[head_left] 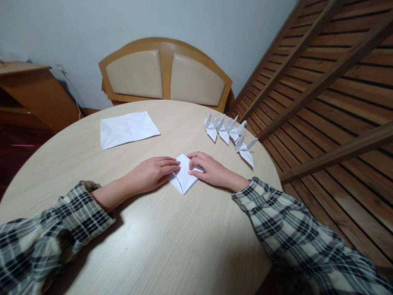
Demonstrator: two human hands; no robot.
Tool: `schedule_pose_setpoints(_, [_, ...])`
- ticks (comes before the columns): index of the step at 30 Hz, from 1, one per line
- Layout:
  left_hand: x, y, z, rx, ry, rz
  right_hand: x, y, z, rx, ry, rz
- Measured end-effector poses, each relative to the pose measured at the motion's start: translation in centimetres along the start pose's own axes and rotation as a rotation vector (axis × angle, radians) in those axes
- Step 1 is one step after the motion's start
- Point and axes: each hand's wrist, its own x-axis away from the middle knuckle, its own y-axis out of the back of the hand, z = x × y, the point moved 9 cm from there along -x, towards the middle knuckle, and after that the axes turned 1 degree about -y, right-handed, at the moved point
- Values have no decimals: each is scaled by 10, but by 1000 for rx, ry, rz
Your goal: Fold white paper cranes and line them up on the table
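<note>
A white square of folded paper (184, 174) lies on the table, turned so that one corner points toward me. A crease or flap edge runs down its left half to the near corner. My left hand (150, 174) is closed over the paper's left corner, fingers together and pressing on it; the thumb is mostly hidden. On the opposite side, my right hand (210, 169) has curled fingers and a thumb gripping the right corner. Both side corners are partly covered by my fingers.
Several white paper cranes (244, 151) stand close together at the back right of the round wooden table (147, 246). A creased white sheet (129, 129) lies at the back left. Beyond the table is a padded headboard-like panel (166, 73); wooden slats (334, 82) rise on the right.
</note>
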Motion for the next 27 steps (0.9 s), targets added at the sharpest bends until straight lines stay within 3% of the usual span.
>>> schedule_pose_setpoints(11, [2,1,9,-201,-14,51,-2,6,-4,-39,10,-74])
schedule_pose_setpoints(23, [3,10,18,-72,95,-75,-1,8,-2,-116,-42,-17])
schedule_pose_setpoints(27, [4,10,25,-33,155,-110,-1,9,2,-119,11,-36])
